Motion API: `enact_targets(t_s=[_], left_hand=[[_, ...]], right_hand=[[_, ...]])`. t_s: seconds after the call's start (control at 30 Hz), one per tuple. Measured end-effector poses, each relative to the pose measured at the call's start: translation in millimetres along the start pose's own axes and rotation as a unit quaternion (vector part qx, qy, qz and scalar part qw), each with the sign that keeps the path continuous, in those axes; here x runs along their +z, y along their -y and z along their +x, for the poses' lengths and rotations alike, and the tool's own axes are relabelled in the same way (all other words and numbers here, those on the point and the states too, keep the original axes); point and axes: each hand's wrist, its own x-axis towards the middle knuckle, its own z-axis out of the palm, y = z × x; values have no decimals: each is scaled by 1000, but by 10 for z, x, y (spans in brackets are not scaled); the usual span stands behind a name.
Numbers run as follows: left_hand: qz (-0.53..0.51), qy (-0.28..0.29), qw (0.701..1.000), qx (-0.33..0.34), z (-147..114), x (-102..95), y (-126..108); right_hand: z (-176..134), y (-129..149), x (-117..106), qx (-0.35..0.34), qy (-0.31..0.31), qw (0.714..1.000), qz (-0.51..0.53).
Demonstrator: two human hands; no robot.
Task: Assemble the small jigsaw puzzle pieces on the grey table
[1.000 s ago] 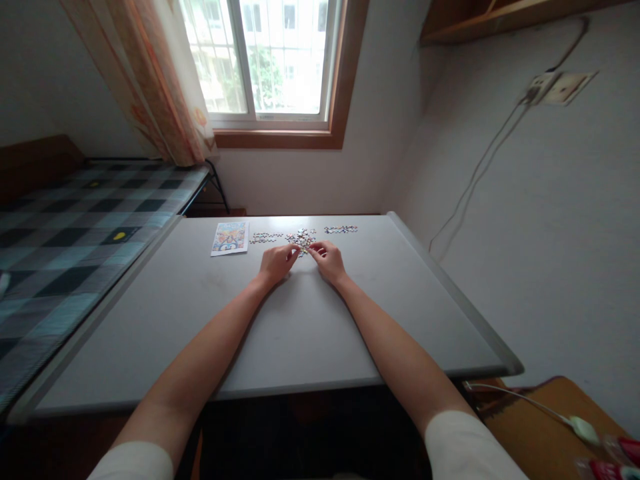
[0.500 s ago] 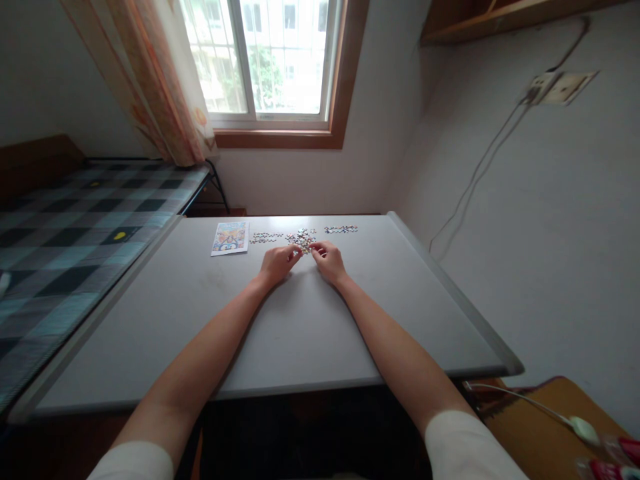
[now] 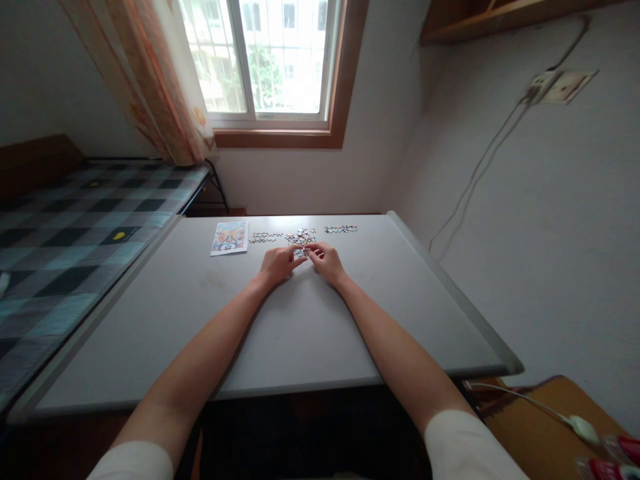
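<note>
Both hands meet over the near side of a small heap of jigsaw puzzle pieces (image 3: 301, 237) on the table. My left hand (image 3: 279, 263) rests at its lower left, thumb and forefinger spread apart, the fingertips close to the other hand. Opposite it, my right hand (image 3: 326, 261) pinches a puzzle piece (image 3: 307, 252), mostly hidden by the fingertips. Left of the heap lie rows of puzzle pieces (image 3: 265, 237), and to its right is another group of puzzle pieces (image 3: 341, 229). A colourful picture sheet (image 3: 230, 239) lies flat beyond my left hand.
The grey-white table (image 3: 310, 333) has raised side edges. A bed with a checked cover (image 3: 125, 207) stands at the left, below a curtain (image 3: 155, 80). On the right, a cable (image 3: 473, 180) hangs along the wall above a brown stool (image 3: 545, 420).
My left thumb and forefinger have parted, the thumb reaching further right. My right fingertips have shifted slightly left, towards the left hand.
</note>
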Motion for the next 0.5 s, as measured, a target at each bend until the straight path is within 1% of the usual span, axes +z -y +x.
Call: enact_targets(t_s=[0.23,0.33,0.5], left_hand=[[4,3,1000,8,-2,13,7],[6,-12,1000,3,2,22,21],[4,-42,999,-24,6,29,30]], right_hand=[[-1,-11,4,-11,9,1000,7],[0,-34,13,-4,4,1000,12],[2,-36,13,9,6,1000,21]])
